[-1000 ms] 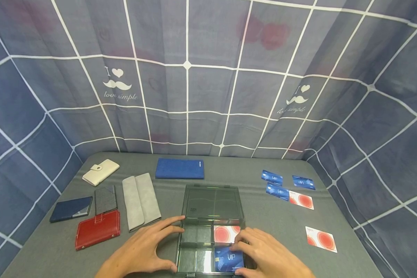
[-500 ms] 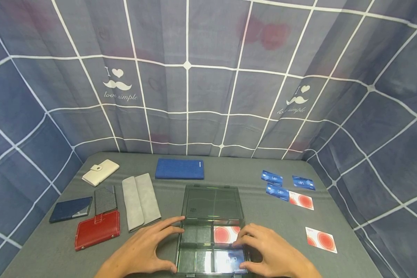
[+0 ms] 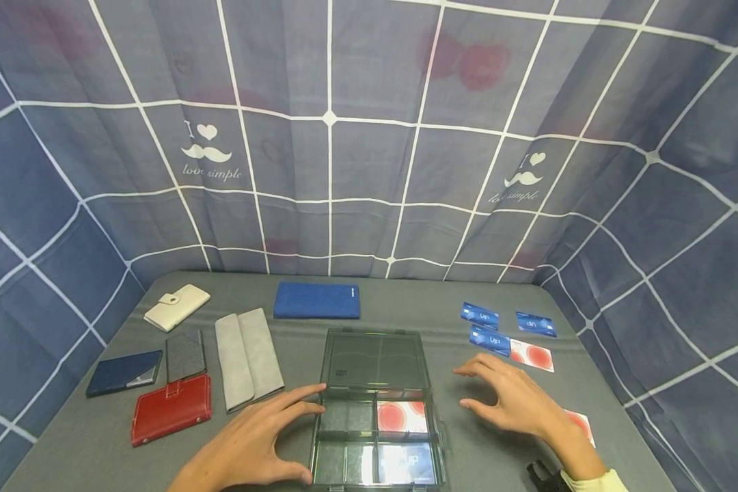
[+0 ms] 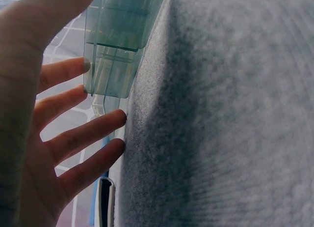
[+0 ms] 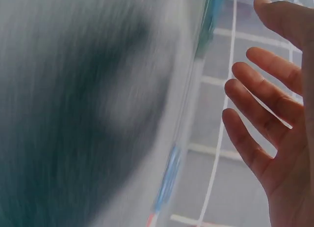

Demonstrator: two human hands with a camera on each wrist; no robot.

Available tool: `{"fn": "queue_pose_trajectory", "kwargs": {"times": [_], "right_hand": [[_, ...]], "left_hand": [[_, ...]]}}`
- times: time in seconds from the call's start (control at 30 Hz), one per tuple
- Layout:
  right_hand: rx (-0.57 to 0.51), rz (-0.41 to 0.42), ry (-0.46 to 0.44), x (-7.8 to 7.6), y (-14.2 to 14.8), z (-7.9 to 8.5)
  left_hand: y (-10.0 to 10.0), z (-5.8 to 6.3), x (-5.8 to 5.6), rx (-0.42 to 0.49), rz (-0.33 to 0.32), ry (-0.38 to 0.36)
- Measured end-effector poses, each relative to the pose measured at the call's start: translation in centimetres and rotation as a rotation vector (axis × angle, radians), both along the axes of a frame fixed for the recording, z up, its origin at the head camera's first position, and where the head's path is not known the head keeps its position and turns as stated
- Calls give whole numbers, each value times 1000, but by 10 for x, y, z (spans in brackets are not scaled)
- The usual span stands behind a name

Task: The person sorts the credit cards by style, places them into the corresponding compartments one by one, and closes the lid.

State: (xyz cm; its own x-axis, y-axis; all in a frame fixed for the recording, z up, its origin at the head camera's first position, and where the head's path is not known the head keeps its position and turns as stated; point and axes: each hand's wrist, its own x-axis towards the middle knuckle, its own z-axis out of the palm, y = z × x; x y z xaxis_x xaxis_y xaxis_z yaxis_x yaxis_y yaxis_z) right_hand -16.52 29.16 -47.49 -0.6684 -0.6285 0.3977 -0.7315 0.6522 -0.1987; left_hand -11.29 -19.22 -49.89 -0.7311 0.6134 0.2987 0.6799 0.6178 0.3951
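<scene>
A dark translucent divided box [image 3: 347,417] lies with its lid [image 3: 372,359] folded back. In its right-hand compartments are a red-and-white card [image 3: 401,416] at the back and a blue VIP card [image 3: 406,463] at the front, under glare. My left hand [image 3: 258,437] is spread along the box's left side, thumb and fingertips at its edge; the left wrist view shows those fingers straight and parted. Off to the right of the box, my right hand [image 3: 513,396] hovers above the cloth with relaxed fingers, holding nothing. It partly hides another red-and-white card [image 3: 581,425].
At the back right lie blue VIP cards [image 3: 489,339] and a red-and-white card [image 3: 531,355]. On the left are a red wallet [image 3: 172,410], a grey one [image 3: 249,359], a cream one [image 3: 177,307] and dark card holders [image 3: 125,373]. A blue wallet [image 3: 316,301] lies behind the box.
My right hand has let go of the blue VIP card, now lying in the box's front right compartment, and has moved right, away from the box. The left hand has stayed put.
</scene>
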Motion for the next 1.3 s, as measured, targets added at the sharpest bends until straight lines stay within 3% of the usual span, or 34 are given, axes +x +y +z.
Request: {"fn": "queue_pose_trajectory", "kwargs": {"times": [0.23,0.47,0.87,1.3], "right_hand": [[12,-182,-82,-22,33,-7],[40,-294,-74,-44,61,-18],[41,-318,-86,-77,91,-26],[40,-326,-140,-87,96,-27]], "left_hand": [[0,-2,-1,24,-32,73],[0,-2,-1,15,-15,35],[0,-2,-1,14,-7,13],[-1,-2,-3,43,-57,100]]}}
